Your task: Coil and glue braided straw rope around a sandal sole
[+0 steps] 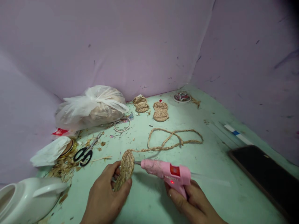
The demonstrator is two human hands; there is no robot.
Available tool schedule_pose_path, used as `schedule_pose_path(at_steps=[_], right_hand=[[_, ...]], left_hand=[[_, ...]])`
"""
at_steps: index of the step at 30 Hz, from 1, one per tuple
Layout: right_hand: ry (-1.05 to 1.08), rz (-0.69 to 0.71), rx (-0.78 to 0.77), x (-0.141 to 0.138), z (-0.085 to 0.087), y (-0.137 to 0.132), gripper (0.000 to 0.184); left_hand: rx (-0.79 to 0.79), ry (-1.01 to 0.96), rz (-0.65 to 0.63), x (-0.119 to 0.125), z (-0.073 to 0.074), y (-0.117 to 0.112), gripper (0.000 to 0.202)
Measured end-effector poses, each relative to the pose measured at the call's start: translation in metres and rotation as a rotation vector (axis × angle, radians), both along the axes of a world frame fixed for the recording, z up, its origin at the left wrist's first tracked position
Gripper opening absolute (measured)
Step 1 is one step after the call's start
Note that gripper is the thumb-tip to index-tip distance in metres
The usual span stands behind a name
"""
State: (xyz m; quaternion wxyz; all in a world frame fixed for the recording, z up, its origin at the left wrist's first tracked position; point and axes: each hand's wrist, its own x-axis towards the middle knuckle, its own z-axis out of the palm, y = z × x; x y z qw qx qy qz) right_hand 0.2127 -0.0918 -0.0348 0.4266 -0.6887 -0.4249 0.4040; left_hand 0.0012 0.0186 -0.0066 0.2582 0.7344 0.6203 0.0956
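My left hand [108, 189] grips a coiled piece of braided straw [126, 169], long and rounded like a small sole, between thumb and fingers. From its top a loose braided cord [163, 147] runs right and lies in loops on the table. My right hand [190, 200] is wrapped around the handle of a pink glue gun [158, 168], its red light lit. The gun's nozzle points left, at or very close to the coil's right edge; whether they touch I cannot tell. A clear glue stick [210, 179] sticks out of the gun's back.
Black-handled scissors [87, 152], a white jug [35, 197] and a stuffed plastic bag [93, 105] stand left among scraps. Two small woven pieces [141, 104] [160, 112] lie behind, near a dish of beads [182, 97]. A dark phone [263, 174] lies right.
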Motion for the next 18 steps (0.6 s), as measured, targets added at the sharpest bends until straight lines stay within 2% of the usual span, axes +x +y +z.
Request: schedule_pose_path(at_steps=[4, 9, 14, 18], right_hand=[[-0.013, 0.06, 0.036, 0.0013, 0.0025, -0.0007, 0.051], [-0.024, 0.064, -0.012, 0.0004, 0.0055, -0.0011, 0.053], [-0.042, 0.144, 0.097, 0.0001, 0.0088, 0.0028, 0.052], [-0.072, 0.137, 0.013, 0.0015, 0.0032, -0.0004, 0.053]], left_hand=[[-0.002, -0.018, 0.023, 0.0016, 0.0008, 0.0003, 0.053], [-0.039, -0.036, 0.056, 0.0033, 0.0027, 0.001, 0.054], [-0.047, -0.042, 0.053, 0.0038, 0.0041, 0.0008, 0.055], [-0.056, -0.056, 0.056, 0.0036, 0.0037, 0.0003, 0.055]])
